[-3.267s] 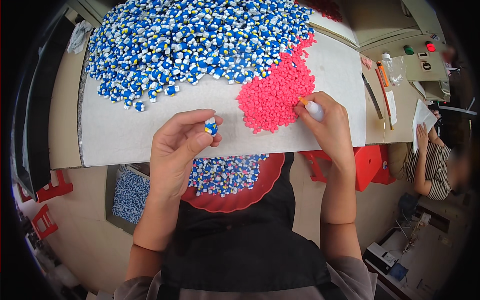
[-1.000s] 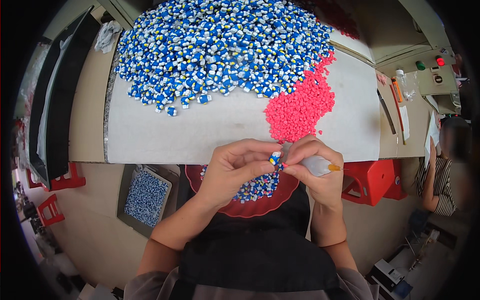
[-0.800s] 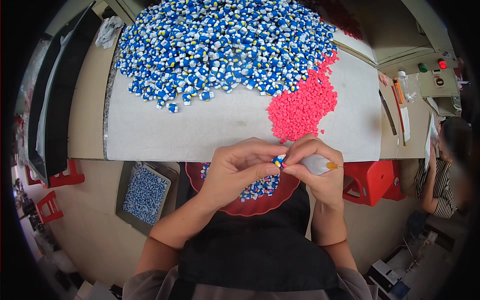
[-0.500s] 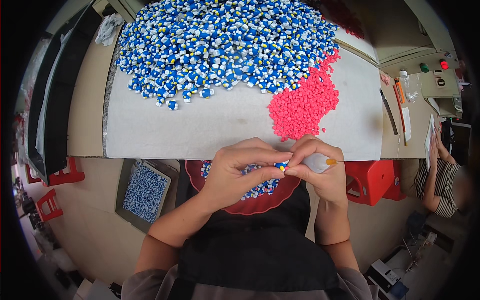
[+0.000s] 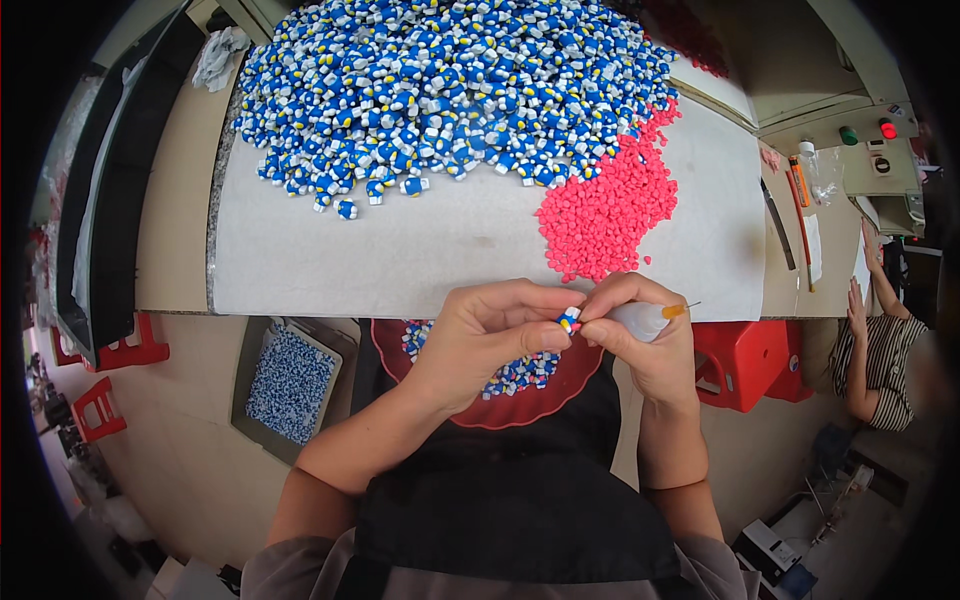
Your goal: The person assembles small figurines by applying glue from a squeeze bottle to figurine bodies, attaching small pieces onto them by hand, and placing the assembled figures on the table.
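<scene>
A small blue figure pinched between two hands above a red bowl

The figure (image 5: 568, 320) is pinched by the left hand (image 5: 490, 340); a glue bottle (image 5: 640, 320) is gripped in the right hand (image 5: 645, 345), over the red bowl (image 5: 520, 405) at the table (image 5: 300, 270) edge

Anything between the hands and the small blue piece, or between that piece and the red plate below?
Nothing visible. The left hand pinches the small blue piece at its fingertips; the right hand, holding a small white bottle, meets it there. The red plate lies directly beneath, with only open air between.
</scene>
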